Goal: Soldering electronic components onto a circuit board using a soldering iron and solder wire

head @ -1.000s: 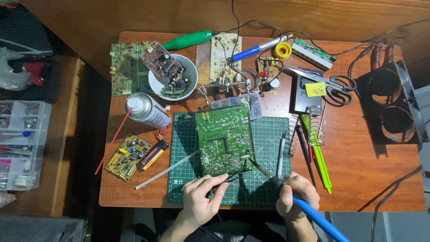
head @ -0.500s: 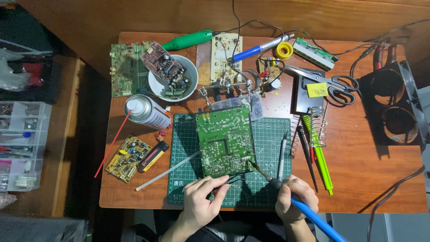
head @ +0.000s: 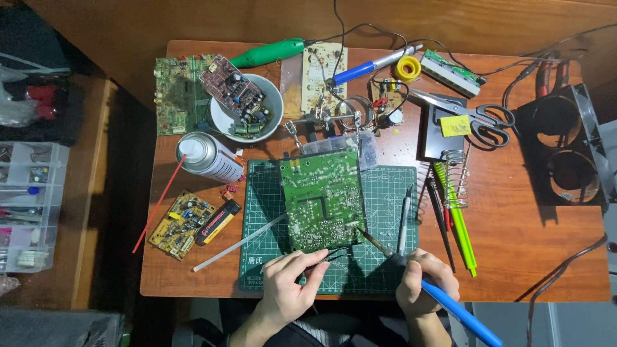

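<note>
A green circuit board (head: 321, 199) lies solder side up on a green cutting mat (head: 385, 205). My right hand (head: 421, 283) grips a blue-handled soldering iron (head: 450, 305), its tip touching the board's lower right corner. My left hand (head: 289, 286) rests at the board's near edge, pinching a thin dark tool or wire (head: 334, 255) against the board; I cannot tell which.
A spray can (head: 209, 157), a white bowl (head: 273, 106) holding a board, a yellow board (head: 181, 223), scissors (head: 475, 115), a coil iron stand (head: 453, 173) and pens (head: 459, 225) crowd the wooden table (head: 527, 257). Plastic drawers (head: 26, 205) stand at left.
Both hands have stayed at the board's near edge with only slight shifts. The iron tip remains at the lower right corner.
</note>
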